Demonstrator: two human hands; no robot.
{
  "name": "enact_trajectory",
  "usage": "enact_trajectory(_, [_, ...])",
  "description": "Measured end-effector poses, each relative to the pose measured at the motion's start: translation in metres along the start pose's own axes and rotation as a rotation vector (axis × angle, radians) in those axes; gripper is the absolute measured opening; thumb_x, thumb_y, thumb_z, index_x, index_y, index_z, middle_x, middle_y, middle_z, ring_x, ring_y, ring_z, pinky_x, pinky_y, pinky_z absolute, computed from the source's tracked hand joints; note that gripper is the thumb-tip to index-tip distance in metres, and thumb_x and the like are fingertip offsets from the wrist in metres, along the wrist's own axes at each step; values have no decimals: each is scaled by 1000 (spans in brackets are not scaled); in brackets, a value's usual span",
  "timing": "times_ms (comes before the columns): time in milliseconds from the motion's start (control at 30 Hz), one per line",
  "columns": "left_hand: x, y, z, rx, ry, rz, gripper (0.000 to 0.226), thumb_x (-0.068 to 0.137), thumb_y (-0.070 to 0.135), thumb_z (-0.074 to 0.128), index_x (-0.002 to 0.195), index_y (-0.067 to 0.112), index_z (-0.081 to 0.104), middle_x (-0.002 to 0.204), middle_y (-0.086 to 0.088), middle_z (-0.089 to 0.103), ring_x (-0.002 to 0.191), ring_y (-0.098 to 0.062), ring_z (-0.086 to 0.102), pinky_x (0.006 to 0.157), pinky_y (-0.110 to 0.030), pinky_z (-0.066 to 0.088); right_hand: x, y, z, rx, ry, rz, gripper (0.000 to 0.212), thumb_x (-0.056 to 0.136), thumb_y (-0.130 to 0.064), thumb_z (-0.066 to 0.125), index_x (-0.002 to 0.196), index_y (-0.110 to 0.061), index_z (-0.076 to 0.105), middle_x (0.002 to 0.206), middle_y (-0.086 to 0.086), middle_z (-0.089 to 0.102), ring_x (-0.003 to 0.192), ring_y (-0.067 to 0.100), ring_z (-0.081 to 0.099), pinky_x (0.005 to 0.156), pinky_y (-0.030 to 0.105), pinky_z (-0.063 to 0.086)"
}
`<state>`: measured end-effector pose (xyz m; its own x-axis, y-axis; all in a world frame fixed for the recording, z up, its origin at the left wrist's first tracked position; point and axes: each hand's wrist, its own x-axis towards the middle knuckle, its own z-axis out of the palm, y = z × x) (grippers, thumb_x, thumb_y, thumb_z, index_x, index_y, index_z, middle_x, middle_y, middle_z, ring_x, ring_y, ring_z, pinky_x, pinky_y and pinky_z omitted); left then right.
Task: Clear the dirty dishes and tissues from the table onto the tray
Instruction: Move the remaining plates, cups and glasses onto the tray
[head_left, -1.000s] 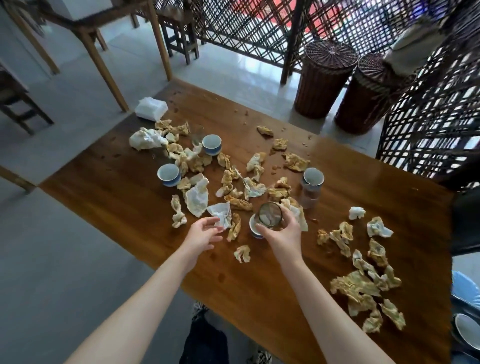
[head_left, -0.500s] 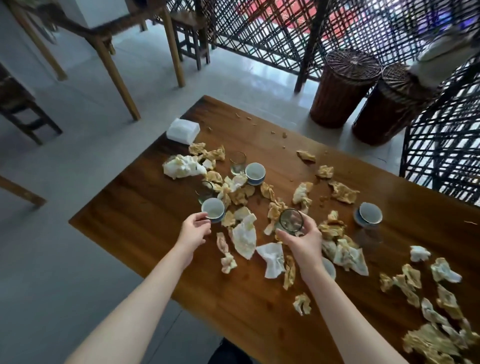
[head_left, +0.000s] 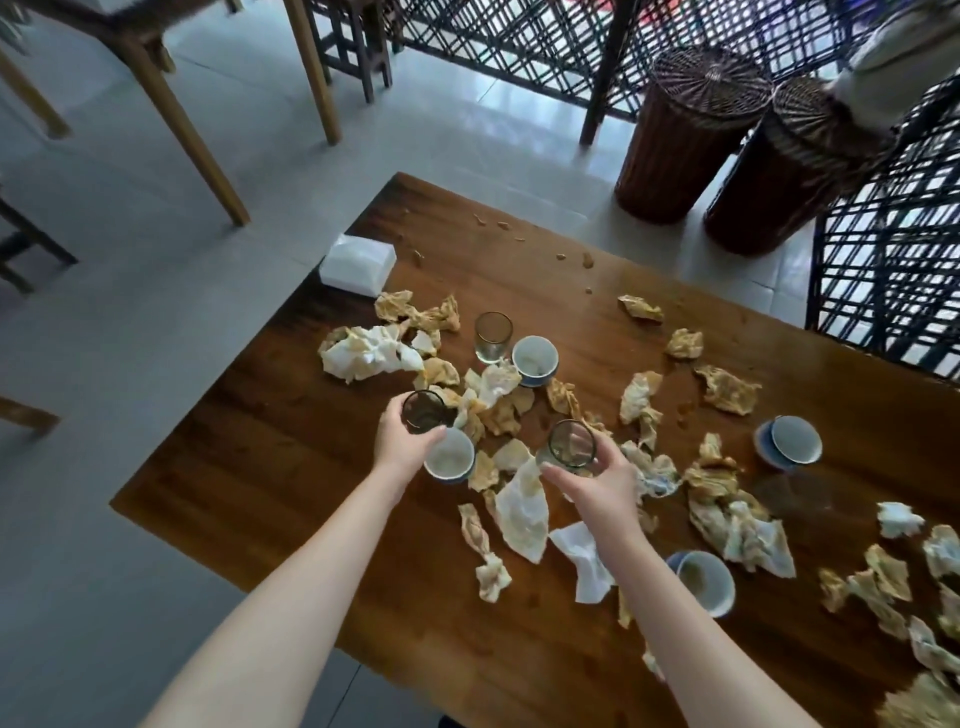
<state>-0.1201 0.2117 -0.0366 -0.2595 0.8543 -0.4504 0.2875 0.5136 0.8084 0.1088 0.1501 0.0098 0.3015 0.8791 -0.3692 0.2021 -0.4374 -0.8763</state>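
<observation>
Two glasses in hand: one per hand, both over the near-left part of the table.
L hand: your fingers are curled round a smoky glass. It's round, thin-walled, dark-tinted, mouth up, gripped from the side.
L thumb side: sits right at the rim of a white cup, which stands on the wood. Contact or not, can't tell.
R hand: fingers + thumb wrapped round a clear glass, a tumbler shape w/ a greenish rim. Resting or lifted, can't tell.
Table: dark brown wood w/ a glossy finish and visible grain. Crumbs lie toward the far edge.
Tissues: crumpled paper, white w/ tan-brown stains, strewn from centre to the R edge. The largest, flattish sheet lies betw. your wrists.
Big wad: mostly white, bunched, far-left of the mess.
Third glass: clear, upright, just beside the far cup.
Other cups: small round bowls, white inside, blue outside. The right cup stands well apart; the near cup is close by your R forearm.
Tissue pack: white, rectangular, soft-sided, at the far-L corner.
Baskets: 2 lidded wicker drums, dark brown weave, on the floor beyond the table.
</observation>
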Motion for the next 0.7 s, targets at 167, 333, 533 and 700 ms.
enact_trajectory(167, [-3, 9, 0, 131, 110, 89, 63, 70, 21, 83, 124, 18, 52, 125, -4, 57, 115, -21, 55, 91, -27, 46, -1, 3, -10, 46, 16, -2, 56, 64, -15, 87, 111, -29, 61, 102, -13, 66, 98, 7, 62, 83, 26, 55])
enact_trajectory(333, [-18, 53, 6, 75, 117, 251, 64, 71, 24, 83, 126, 18, 51, 123, -3, 57, 112, -16, 55, 90, -26, 48, -13, 12, -35, 83, 75, 7, 58, 66, -14, 86, 116, -26, 59, 108, -11, 64, 103, 8, 60, 78, 18, 51])
enact_trajectory(533, [-79, 91, 56, -34, -100, 393, 58, 70, 25, 84, 118, 24, 52, 108, 11, 62, 99, -3, 59, 82, -10, 49, -48, 26, -80, 98, 213, 9, 64, 63, -21, 88, 119, -25, 57, 107, -14, 61, 97, 1, 56, 80, 14, 45])
enact_trajectory(700, [-155, 95, 110, 15, -316, 539, 50, 68, 36, 84, 106, 42, 52, 105, 14, 64, 102, -6, 61, 85, -19, 51, -101, 48, -145, 139, 357, -20, 54, 64, -20, 87, 110, -25, 60, 100, -18, 62, 87, -9, 58, 71, 3, 42])
